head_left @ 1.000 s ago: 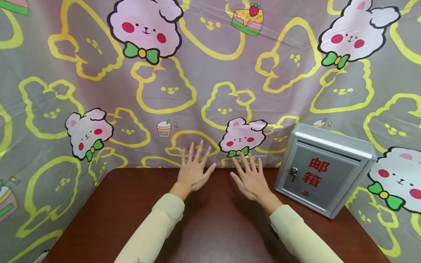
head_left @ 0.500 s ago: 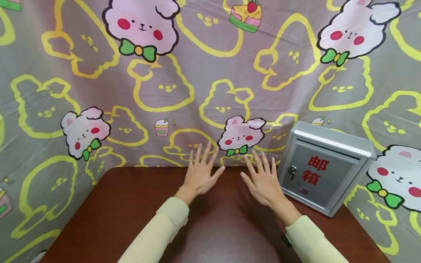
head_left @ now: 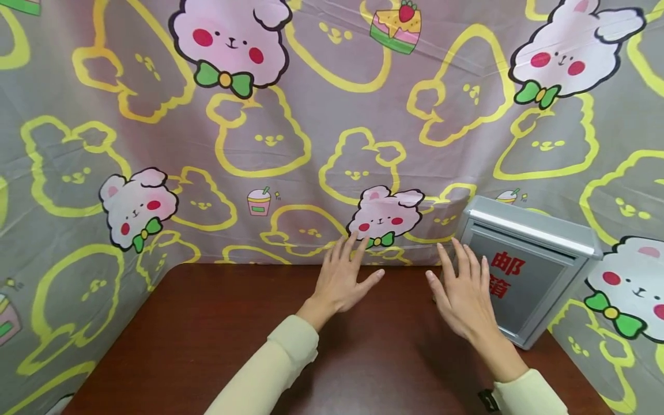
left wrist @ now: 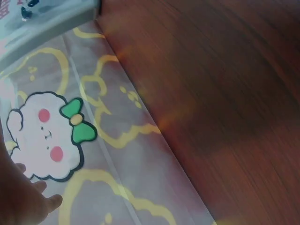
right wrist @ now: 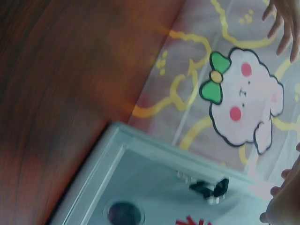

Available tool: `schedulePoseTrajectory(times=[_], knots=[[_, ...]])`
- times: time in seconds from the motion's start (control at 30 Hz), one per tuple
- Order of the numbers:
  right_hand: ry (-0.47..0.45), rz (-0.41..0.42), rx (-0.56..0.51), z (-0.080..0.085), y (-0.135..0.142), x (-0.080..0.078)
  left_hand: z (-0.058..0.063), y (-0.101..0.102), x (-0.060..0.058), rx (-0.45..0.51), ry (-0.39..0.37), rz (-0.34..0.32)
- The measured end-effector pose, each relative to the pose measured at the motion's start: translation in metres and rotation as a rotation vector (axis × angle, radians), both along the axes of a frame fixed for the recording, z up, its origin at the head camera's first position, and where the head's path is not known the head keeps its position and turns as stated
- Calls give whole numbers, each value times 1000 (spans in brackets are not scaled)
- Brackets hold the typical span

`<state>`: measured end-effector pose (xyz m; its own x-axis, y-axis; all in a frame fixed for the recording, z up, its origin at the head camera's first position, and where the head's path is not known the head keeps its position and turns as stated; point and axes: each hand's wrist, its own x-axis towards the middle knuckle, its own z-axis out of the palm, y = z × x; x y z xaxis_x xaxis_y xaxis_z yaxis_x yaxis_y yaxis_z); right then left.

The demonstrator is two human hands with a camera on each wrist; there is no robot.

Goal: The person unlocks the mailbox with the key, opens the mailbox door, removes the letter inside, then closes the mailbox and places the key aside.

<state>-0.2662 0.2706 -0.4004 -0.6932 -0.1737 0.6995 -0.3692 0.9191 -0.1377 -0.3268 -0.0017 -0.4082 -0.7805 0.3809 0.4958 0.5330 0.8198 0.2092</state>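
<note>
A table (head_left: 197, 328) with a dark reddish-brown top and visible wood grain carries a grey mailbox (head_left: 536, 279). Its far left corner is rounded, and the surface has a soft sheen towards the near middle, with shadows falling across it. The mailbox stands upright near the far right of the tabletop, turned at an angle, its front facing the near side. Red characters mark that front, beneath a long horizontal slot.
</note>
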Motion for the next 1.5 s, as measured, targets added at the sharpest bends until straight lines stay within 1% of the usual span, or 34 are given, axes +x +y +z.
schedulePoseTrajectory(times=[0.13, 0.37, 0.47, 0.57, 0.7, 0.87, 0.97, 1.07, 1.17, 1.33, 1.5], knots=[[63, -6, -44, 6, 11, 5, 3, 10, 0, 53, -33, -38], [78, -14, -84, 11, 24, 14, 4, 29, -3, 97, -133, -81], [108, -35, -111, 14, 33, 17, 5, 43, -4, 125, -179, -115], [136, -59, -142, 18, 43, 20, 6, 60, -7, 152, -209, -148], [126, -90, -172, 21, 53, 24, 7, 80, -10, 191, -247, -196], [121, -123, -184, 18, 62, 33, 4, 101, -10, 218, -304, -253], [152, -139, -202, 18, 69, 38, 5, 113, -9, 263, -324, -283], [191, -174, -243, 18, 78, 44, 9, 125, -10, 333, -358, -337], [224, -199, -297, 18, 85, 49, 10, 137, -11, 380, -391, -386], [294, -196, -371, 14, 93, 55, 7, 147, -7, 423, -449, -419], [354, -254, -401, 17, 98, 60, 7, 152, -5, 492, -497, -441]])
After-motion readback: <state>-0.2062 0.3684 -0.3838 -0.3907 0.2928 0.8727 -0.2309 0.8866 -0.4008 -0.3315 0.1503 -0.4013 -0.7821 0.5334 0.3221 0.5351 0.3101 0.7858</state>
